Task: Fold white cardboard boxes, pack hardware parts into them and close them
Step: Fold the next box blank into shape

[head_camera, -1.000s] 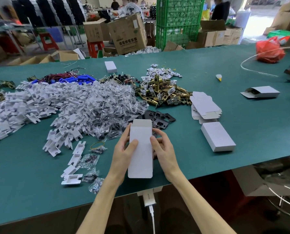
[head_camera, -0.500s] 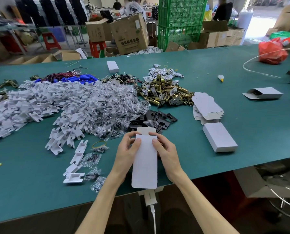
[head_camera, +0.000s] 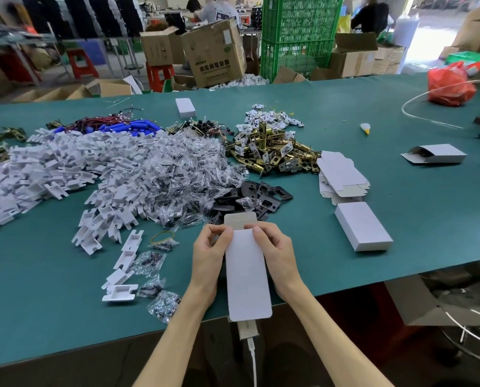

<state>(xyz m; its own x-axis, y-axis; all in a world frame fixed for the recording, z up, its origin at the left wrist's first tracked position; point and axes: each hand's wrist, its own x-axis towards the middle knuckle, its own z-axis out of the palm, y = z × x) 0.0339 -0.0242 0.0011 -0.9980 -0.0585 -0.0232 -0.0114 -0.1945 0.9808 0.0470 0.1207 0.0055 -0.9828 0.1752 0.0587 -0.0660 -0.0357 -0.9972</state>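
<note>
1 box (head_camera: 247, 277) lower, in 2 hands (head_camera: 209, 258) (head_camera: 278, 255)

Our green table (head_camera: 400, 233) carries a heap of white plastic brackets (head_camera: 51, 169) and brass latches (head_camera: 272, 152). Beside flat box blanks (head_camera: 342, 174) we see a closed white box (head_camera: 363, 226).

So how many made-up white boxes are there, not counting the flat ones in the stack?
held box, top flap up: 1
closed boxes on the table: 2
open box on the table: 1
Total: 4
</note>
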